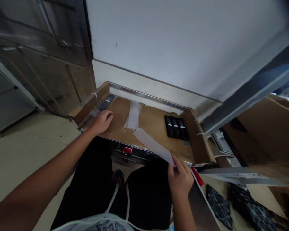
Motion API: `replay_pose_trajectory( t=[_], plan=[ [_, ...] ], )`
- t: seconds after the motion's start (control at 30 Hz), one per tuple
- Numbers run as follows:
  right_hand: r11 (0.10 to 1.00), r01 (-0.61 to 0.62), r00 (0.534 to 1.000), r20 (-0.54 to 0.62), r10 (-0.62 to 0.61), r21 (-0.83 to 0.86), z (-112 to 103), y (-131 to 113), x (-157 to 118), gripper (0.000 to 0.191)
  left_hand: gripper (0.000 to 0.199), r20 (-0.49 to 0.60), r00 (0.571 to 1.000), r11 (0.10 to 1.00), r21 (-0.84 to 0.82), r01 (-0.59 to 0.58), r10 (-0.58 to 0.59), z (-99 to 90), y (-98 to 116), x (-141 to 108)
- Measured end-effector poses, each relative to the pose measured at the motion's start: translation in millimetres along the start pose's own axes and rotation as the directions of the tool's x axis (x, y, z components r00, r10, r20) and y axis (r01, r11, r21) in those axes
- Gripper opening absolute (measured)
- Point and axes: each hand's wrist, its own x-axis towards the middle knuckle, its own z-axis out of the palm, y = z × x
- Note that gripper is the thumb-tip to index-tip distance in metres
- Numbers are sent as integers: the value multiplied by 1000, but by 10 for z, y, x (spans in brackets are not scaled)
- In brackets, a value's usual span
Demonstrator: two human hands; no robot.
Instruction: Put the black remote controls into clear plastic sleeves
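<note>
My right hand pinches the end of a long, narrow, frosted plastic sleeve, which reaches over the front edge of a cardboard-lined tray. More such sleeves lie in an overlapping pile in the middle of the tray. At the tray's left side, my left hand rests with its fingers curled in; whatever they may hold is hidden. Just beyond it lies a dark, flat item with a small white label. Three black oblong items with white bands lie side by side on the right.
Cardboard walls stand at the tray's sides, and a white panel rises behind. Below the front edge is a lit red display. A metal door handle is at upper left. Dark patterned bags lie at lower right.
</note>
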Motion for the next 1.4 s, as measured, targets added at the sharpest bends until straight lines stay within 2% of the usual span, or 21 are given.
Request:
replay_pose_trajectory(
  t=[0.07, 0.2, 0.33, 0.4, 0.43, 0.5, 0.57, 0.63, 0.67, 0.77, 0.8, 0.83, 0.9, 0.97, 1.07, 1.13, 1.23, 1.3, 1.4],
  plan=[
    [999, -42, 998, -46, 43, 27, 68, -201, 227, 24, 31, 24, 999, 999, -28, -38, 38, 12, -78, -91],
    [995, -93, 989, -110, 97, 40, 141, -523, 805, 23, 27, 89, 987, 990, 34, -134, 130, 76, -25, -134],
    [985, -150, 963, -236, 128, -80, -126, -574, 1286, 22, 24, 152, 973, 981, 62, -184, 172, 54, 33, -152],
    [975, -156, 962, -247, 113, -159, -305, -547, 1500, 24, 24, 153, 974, 982, 68, -179, 167, 34, 43, -161],
    [976, -119, 977, -196, 82, -182, -370, -535, 1621, 25, 24, 154, 975, 982, 73, -176, 163, 29, 46, -162],
    [983, 55, 998, 29, -51, -174, -411, -527, 1915, 29, 24, 157, 975, 982, 81, -170, 156, 24, 52, -157],
    [963, 224, 952, 245, -184, -147, -336, -557, 2282, 41, 25, 164, 976, 983, 87, -162, 146, 22, 58, -147],
    [940, 321, 885, 392, -253, -118, -210, -649, 2674, 51, 26, 176, 975, 984, 90, -153, 135, 17, 64, -135],
    [933, 341, 874, 405, -267, -119, -155, -723, 2849, 58, 26, 182, 975, 985, 89, -147, 129, 13, 66, -131],
    [927, 347, 912, 283, -298, -143, -98, -1033, 3136, 88, 26, 198, 973, 987, 84, -136, 117, 3, 67, -123],
    [927, 338, 924, 242, -295, -162, -109, -1142, 3124, 93, 26, 197, 973, 987, 83, -136, 118, 2, 67, -123],
    [932, 312, 942, 184, -279, -185, -125, -1236, 3056, 85, 26, 192, 974, 987, 82, -140, 122, 1, 67, -123],
    [934, 294, 954, 120, -274, -204, -145, -1343, 2781, 50, 25, 179, 975, 986, 82, -147, 131, 0, 67, -127],
    [934, 289, 957, 70, -281, -208, -124, -1319, 2393, 32, 24, 172, 975, 985, 82, -154, 138, 0, 69, -132],
    [947, 234, 972, 62, -226, -219, -18, -1104, 1783, 26, 23, 174, 975, 984, 87, -155, 138, 4, 69, -139],
    [949, 248, 965, 140, -224, -193, 89, -948, 1428, 24, 23, 169, 976, 984, 88, -153, 136, 13, 65, -142],
    [941, 328, 905, 313, -289, -80, 313, -838, 1025, 23, 23, 162, 978, 985, 89, -149, 133, 25, 61, -145],
    [951, 310, 878, 388, -280, -13, 507, -860, 862, 25, 22, 161, 979, 985, 94, -142, 126, 27, 65, -146],
    [966, 256, 856, 456, -244, 35, 813, -964, 801, 29, 21, 155, 980, 986, 90, -142, 127, 18, 75, -146]
  ],
)
